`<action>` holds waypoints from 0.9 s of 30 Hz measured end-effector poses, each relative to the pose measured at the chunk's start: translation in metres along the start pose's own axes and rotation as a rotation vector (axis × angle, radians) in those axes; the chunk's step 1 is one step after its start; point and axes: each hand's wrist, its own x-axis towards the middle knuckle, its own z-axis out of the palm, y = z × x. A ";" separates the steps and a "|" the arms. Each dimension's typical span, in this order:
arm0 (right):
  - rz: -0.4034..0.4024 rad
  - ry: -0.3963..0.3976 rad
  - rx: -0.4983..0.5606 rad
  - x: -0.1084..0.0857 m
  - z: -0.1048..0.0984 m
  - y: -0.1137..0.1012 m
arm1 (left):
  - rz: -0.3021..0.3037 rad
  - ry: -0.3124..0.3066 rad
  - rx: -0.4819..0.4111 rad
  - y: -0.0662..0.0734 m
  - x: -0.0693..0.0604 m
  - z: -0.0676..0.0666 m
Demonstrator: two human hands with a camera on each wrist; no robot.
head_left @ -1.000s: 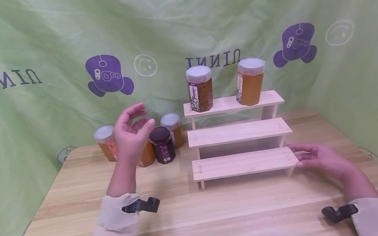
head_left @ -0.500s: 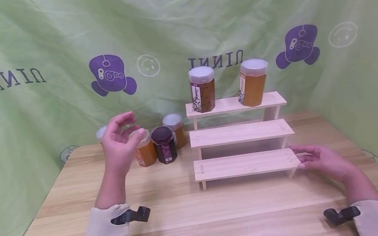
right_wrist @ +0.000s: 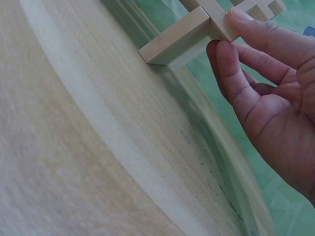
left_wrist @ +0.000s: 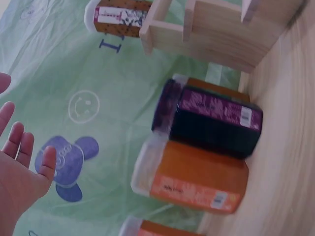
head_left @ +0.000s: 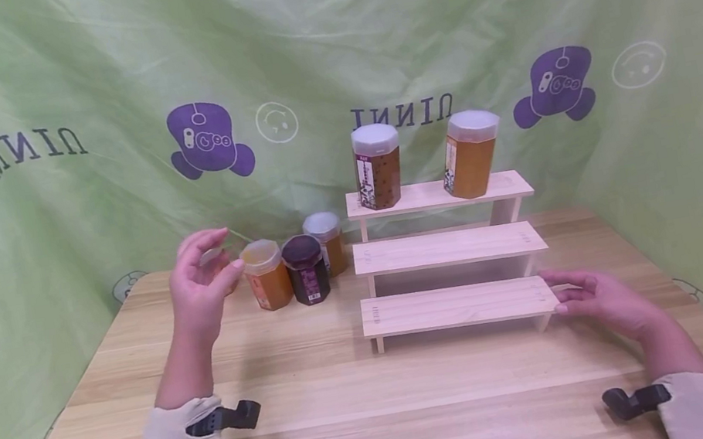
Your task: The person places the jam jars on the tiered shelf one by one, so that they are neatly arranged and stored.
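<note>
My left hand point(head_left: 196, 298) hovers over the table's left side, holding nothing, its fingers loosely bent. Just right of it stand an amber jar point(head_left: 272, 288) with a whitish lid, a dark purple jar point(head_left: 308, 278) and, behind, another amber jar point(head_left: 333, 254). A further jar point(left_wrist: 157, 229) shows partly at the bottom of the left wrist view; the left hand mostly hides it in the head view. My right hand point(head_left: 609, 303) pinches the right end of the lowest step of a three-step wooden display stand point(head_left: 458, 305), thumb against the board's edge.
Two jars stand on the top step: a speckled brown jar point(head_left: 379, 177) at left and a golden jar point(head_left: 473, 165) at right. The wooden table point(head_left: 388, 425) extends in front of the stand. A green printed cloth point(head_left: 319, 37) hangs behind and at both sides.
My left hand has moved left and slightly down, away from the jars, uncovering the front amber jar and covering the far-left one. The right hand stays at the stand.
</note>
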 end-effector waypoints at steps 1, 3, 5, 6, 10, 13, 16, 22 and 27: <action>-0.003 0.000 0.003 0.000 0.000 0.000 | -0.010 0.001 0.009 -0.001 -0.001 -0.002; -0.011 -0.004 0.017 0.000 0.000 0.000 | -0.018 0.002 0.022 -0.004 -0.002 -0.007; -0.024 -0.013 0.026 0.000 -0.001 0.000 | -0.026 0.003 0.020 -0.008 -0.004 -0.010; -0.030 -0.018 0.030 0.000 -0.001 0.000 | -0.030 0.004 0.027 -0.011 -0.005 -0.012; -0.017 -0.009 0.015 0.000 -0.001 0.000 | -0.073 0.013 0.046 -0.019 -0.009 -0.017; -0.003 -0.001 -0.008 0.000 0.000 0.000 | -0.109 0.018 0.068 -0.025 -0.013 -0.021; 0.000 -0.003 -0.015 0.000 0.000 0.001 | -0.134 0.019 0.086 -0.030 -0.016 -0.023; -0.008 -0.005 0.000 0.000 -0.001 0.001 | -0.198 0.011 0.099 -0.044 -0.020 -0.028; 0.006 -0.004 -0.010 0.001 0.000 0.000 | -0.305 -0.010 0.162 -0.053 -0.022 -0.033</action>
